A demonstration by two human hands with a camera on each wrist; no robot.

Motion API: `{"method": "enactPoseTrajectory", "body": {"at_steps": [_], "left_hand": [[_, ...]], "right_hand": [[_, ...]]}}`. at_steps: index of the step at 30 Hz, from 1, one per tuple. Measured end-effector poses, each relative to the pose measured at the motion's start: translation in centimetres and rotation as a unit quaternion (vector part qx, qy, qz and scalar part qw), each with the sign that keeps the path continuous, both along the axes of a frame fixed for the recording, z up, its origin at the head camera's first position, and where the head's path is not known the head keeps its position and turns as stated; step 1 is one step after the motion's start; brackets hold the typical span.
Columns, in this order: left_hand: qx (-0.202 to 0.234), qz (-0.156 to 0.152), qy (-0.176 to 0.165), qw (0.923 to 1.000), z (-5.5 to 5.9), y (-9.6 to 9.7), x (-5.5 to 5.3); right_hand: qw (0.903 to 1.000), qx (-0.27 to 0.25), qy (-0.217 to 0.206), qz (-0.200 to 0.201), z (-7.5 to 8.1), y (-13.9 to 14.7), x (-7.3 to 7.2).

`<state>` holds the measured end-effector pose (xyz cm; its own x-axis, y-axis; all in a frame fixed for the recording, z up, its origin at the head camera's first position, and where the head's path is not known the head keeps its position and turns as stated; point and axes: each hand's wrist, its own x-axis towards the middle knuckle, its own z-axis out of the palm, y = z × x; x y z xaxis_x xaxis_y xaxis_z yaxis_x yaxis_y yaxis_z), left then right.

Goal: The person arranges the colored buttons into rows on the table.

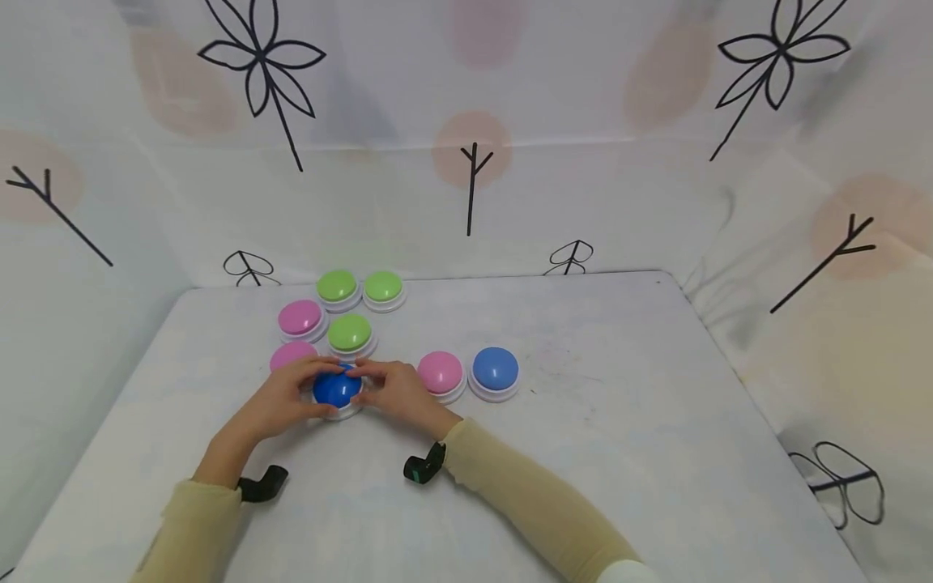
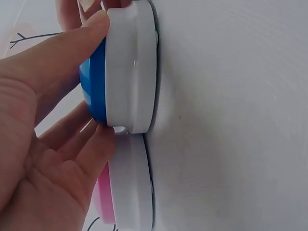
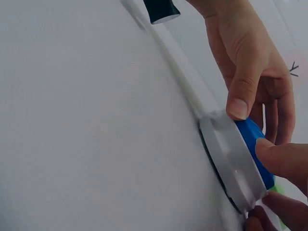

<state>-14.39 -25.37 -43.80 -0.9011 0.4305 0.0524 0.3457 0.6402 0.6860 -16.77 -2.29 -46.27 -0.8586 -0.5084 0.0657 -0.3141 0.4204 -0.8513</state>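
Observation:
A round push button with a glossy blue dome [image 1: 337,392] and a white base [image 2: 130,67] sits on the table at left of centre. My left hand [image 1: 280,401] holds it from the left, thumb at the near side and fingers around the far side. From the right, my right hand [image 1: 404,395] grips the same button with thumb and fingers at its rim. In the right wrist view, both thumbs lie near the edge where the blue dome meets the white base [image 3: 231,161]. A pink button [image 1: 293,354] just behind is partly hidden by my left hand.
Behind stand three green buttons [image 1: 350,332] and another pink button [image 1: 300,317]. Right of my hands are a pink button [image 1: 440,372] and a second blue button [image 1: 496,369]. The white table [image 1: 656,453] meets patterned cloth [image 1: 408,202] at its back and sides.

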Motion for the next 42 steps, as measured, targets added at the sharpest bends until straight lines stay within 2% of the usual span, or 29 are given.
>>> {"method": "enactPoseTrajectory", "body": {"at_steps": [3, 9, 15, 18, 24, 28, 36, 42], "left_hand": [[0.001, -0.002, 0.009, 1.0, -0.3, 0.1, 0.0], [0.005, 0.009, 0.0, 1.0, -0.3, 0.4, 0.2], [0.003, 0.015, 0.006, 0.9999, -0.3, 0.4, 0.3], [-0.003, 0.022, -0.002, 0.9998, -0.3, 0.4, 0.3], [-0.016, 0.009, -0.016, 0.9997, 0.0, 0.3, 0.1], [-0.023, -0.001, -0.018, 0.9996, 0.2, 0.2, -0.1], [-0.006, -0.001, -0.002, 1.0, -0.1, -0.1, 0.1], [-0.004, 0.002, 0.028, 0.9996, 0.0, 0.1, 0.3]], "right_hand": [[0.9998, -0.018, 0.001, 0.0, -0.4, -0.1, 0.2], [0.9995, -0.03, -0.007, -0.002, -0.9, -0.3, 0.6], [0.9997, -0.022, -0.008, -0.007, -0.7, -0.4, 0.8], [0.9995, -0.025, -0.018, -0.01, -0.6, -0.5, 0.8], [0.9985, -0.029, -0.045, -0.016, -0.5, -0.3, 0.6], [0.9988, -0.027, -0.039, -0.015, -0.5, -0.2, 0.6], [0.9998, -0.018, -0.008, -0.003, -0.4, -0.3, 0.9], [0.9998, -0.017, -0.014, -0.003, 0.4, 0.1, 1.0]]}}
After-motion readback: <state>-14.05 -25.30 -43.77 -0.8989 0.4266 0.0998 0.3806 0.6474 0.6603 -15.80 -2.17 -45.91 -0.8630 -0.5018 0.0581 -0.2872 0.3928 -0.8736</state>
